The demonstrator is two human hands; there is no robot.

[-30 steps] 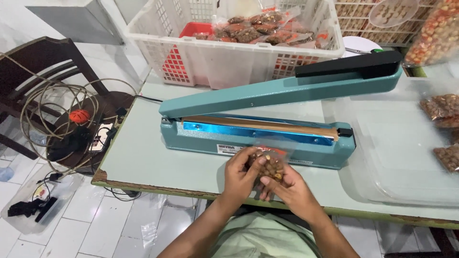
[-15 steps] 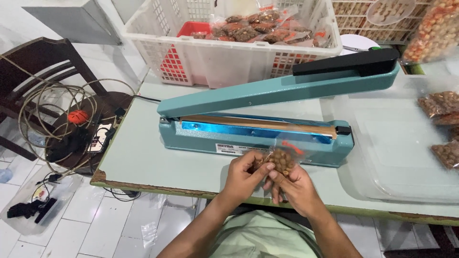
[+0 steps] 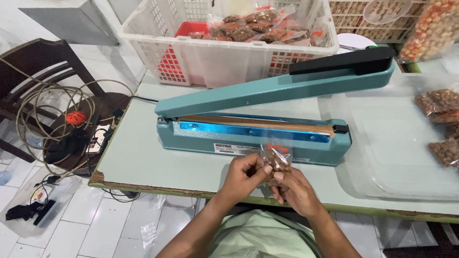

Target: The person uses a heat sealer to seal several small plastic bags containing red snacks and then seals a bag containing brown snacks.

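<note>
A small clear plastic bag of brown nuts [image 3: 276, 158] is held upright between both hands at the near edge of the table. My left hand [image 3: 242, 177] pinches its left side, and my right hand [image 3: 295, 189] grips it from below and the right. The bag's open top points at the teal impulse heat sealer [image 3: 248, 131] just behind it, whose long arm [image 3: 282, 88] with a black handle is raised.
A white plastic crate [image 3: 224, 52] with several filled snack bags stands behind the sealer. A clear tray [image 3: 397, 148] with filled bags lies on the right. The pale green table [image 3: 143, 157] has a worn front edge. A dark chair with coiled cable [image 3: 52, 102] stands to the left.
The hands have turned the bag from lying flat in the palms to standing upright and narrower, and lifted it slightly toward the sealer.
</note>
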